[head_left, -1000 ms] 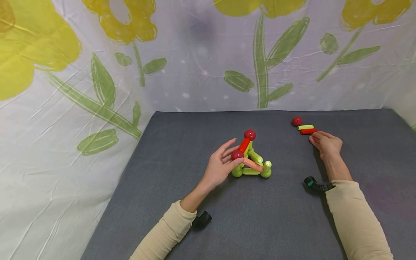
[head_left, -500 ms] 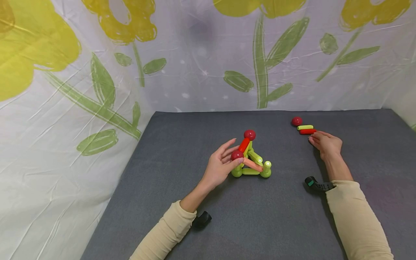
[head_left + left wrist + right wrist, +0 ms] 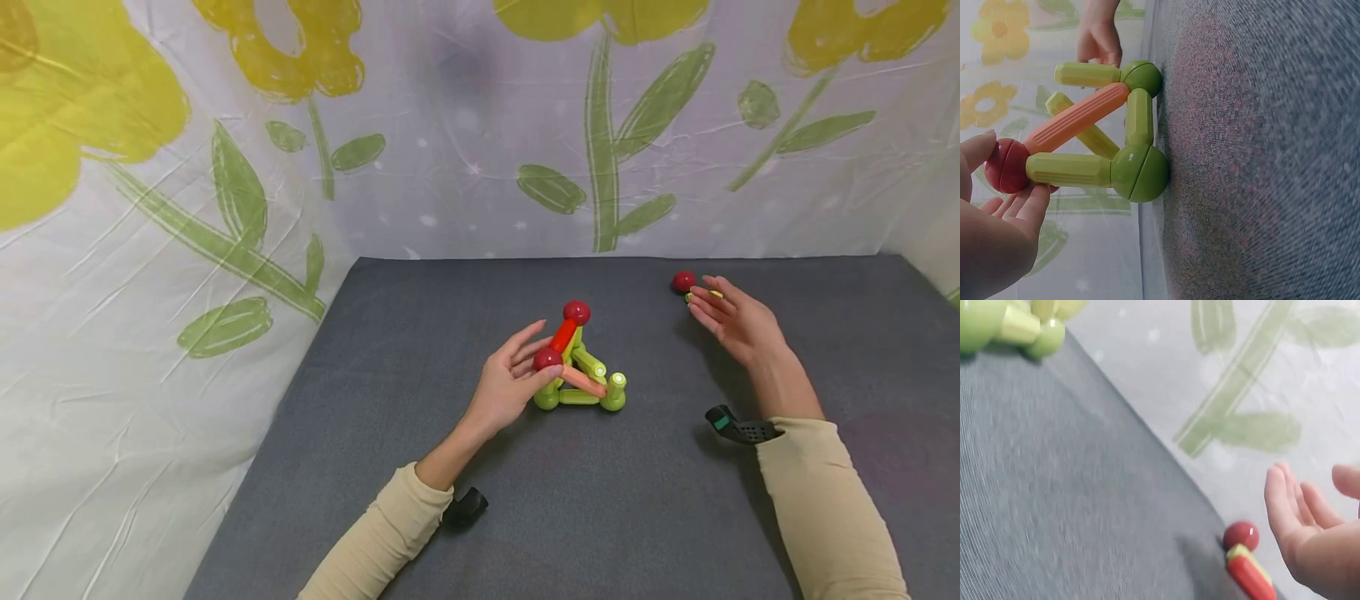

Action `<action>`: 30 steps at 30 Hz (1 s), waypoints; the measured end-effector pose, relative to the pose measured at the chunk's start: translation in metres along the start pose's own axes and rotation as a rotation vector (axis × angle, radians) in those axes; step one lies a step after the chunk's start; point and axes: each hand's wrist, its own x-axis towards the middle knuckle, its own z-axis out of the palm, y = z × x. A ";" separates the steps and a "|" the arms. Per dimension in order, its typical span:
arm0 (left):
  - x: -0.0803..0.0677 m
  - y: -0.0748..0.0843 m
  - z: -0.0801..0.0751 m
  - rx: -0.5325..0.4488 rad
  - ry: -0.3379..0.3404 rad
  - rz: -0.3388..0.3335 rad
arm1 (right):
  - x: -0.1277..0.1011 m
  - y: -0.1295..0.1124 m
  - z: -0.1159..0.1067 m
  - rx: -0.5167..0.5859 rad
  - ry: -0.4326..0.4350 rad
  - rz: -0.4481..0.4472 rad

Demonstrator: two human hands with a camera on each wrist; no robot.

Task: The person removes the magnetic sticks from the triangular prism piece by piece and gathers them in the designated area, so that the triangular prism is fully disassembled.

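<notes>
My left hand pinches a red ball at an upper corner of a frame of toy rods and balls. An orange rod and a yellow-green rod run from that ball toward green balls on the table. A red rod links it to another red ball. My right hand is raised with fingers apart, holding nothing. Close by lie a loose red ball, a loose red rod and a yellow-green rod; in the head view my hand hides the red one.
The dark grey tabletop ends at the back against a hanging flower-patterned cloth. Black wrist devices show at the left cuff and the right cuff.
My right hand has let go of the loose red rod and lifted, its fingers spreading over the loose pieces. The left hand and the frame have not moved.
</notes>
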 end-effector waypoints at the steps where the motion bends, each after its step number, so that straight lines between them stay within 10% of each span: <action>1: 0.000 0.000 0.000 -0.001 0.002 0.000 | 0.000 0.001 0.003 0.016 -0.041 0.017; 11: 0.000 0.000 0.000 -0.009 0.001 -0.002 | 0.000 0.014 0.028 -0.034 -0.230 0.074; 30: 0.002 -0.008 -0.001 0.000 0.009 -0.006 | 0.014 0.058 0.068 -0.371 -0.280 0.115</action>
